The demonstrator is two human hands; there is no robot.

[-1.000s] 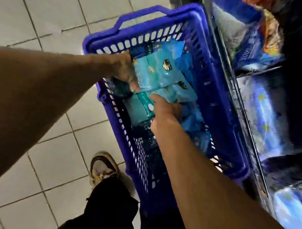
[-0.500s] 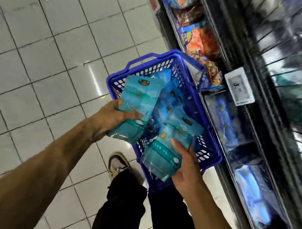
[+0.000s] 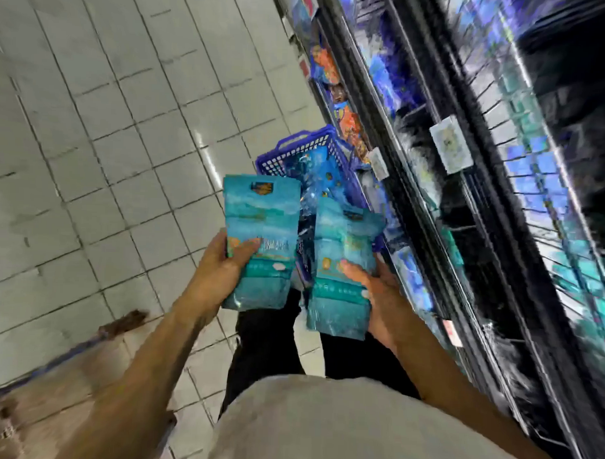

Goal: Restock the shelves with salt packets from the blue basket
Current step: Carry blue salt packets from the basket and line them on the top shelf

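Note:
My left hand [image 3: 220,274] grips a teal salt packet [image 3: 262,224] by its lower half, thumb across the front. My right hand [image 3: 374,297] holds a second teal salt packet [image 3: 343,251] from its right side, thumb on the front. Both packets are upright, side by side, well above the floor. Behind and below them the blue basket [image 3: 297,148] stands on the tiles with several more blue and teal packets [image 3: 321,176] inside. The wire shelves [image 3: 484,187] run along the right, blurred.
Grey floor tiles [image 3: 109,136] fill the left side. Orange and blue snack bags [image 3: 352,124] sit on the low shelf beside the basket. White price tags [image 3: 450,143] hang from shelf edges. A brown cardboard box [image 3: 48,385] lies at lower left. My dark trousers are below.
Both hands have lifted out of the basket, each carrying a packet, and now hold them upright. The view has risen and pulled back, so the basket looks smaller and farther away.

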